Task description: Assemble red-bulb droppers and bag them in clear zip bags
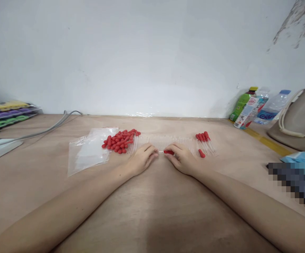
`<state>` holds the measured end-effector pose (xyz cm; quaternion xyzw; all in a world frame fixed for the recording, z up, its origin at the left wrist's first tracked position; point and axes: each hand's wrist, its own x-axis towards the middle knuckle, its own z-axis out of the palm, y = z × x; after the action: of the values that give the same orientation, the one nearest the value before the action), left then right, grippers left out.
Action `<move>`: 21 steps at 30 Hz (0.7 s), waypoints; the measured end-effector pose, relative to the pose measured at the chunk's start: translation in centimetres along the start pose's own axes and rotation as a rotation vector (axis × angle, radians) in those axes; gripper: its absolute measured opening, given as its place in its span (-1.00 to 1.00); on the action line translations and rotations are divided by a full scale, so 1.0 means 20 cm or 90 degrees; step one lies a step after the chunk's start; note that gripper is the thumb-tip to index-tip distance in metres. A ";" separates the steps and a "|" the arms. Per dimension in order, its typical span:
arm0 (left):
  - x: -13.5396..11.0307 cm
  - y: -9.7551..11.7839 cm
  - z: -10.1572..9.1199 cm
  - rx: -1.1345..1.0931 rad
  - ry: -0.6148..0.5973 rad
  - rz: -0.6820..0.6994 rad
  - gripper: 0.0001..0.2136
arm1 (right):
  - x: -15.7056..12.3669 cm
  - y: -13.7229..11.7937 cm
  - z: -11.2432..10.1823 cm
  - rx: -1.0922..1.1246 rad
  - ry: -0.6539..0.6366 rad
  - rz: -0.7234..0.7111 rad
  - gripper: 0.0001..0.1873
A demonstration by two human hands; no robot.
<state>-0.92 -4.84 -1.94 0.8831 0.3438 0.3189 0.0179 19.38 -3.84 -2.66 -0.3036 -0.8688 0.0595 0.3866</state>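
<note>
Wooden tabletop (121,218): piled bulbs (118,142) lie left; left hand (143,160) pinches a clear tube (161,152) before the tube row (160,142); right hand (181,158) grips a red bulb (169,152) at the tube's end. Apparent step: joining; next move calls for straight alignment.

Grey cable (44,132) at left; green bottle (240,106), printed carton (250,112), blue-capped bottle (272,108), beige bag (302,116) at right

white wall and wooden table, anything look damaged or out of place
Yes: the white painted wall has a brownish, flaking patch at upper right, like damage. On the pale wooden table, one red bulb-shaped piece lies loose, apart from the larger red heap.
</note>
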 end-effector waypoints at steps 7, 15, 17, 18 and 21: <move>-0.01 -0.01 0.00 0.046 -0.010 0.015 -0.81 | -0.01 0.00 0.01 0.051 -0.003 -0.007 -0.86; -0.01 -0.02 0.01 -0.012 0.003 0.057 -0.79 | -0.02 0.00 0.02 0.033 0.011 -0.035 -0.84; -0.01 -0.03 0.01 -0.008 -0.001 0.060 -0.79 | -0.03 0.00 0.01 0.025 0.017 -0.044 -0.83; -0.02 -0.03 0.02 -0.004 -0.003 0.063 -0.78 | -0.03 0.00 0.01 0.019 0.019 -0.049 -0.83; -0.02 -0.03 0.02 0.025 -0.012 0.075 -0.77 | -0.03 0.00 0.01 -0.009 0.021 -0.072 -0.82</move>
<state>-1.30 -4.60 -2.55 0.9050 0.2970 0.3041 -0.0154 19.55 -4.19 -3.13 -0.2580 -0.8785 0.0264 0.4012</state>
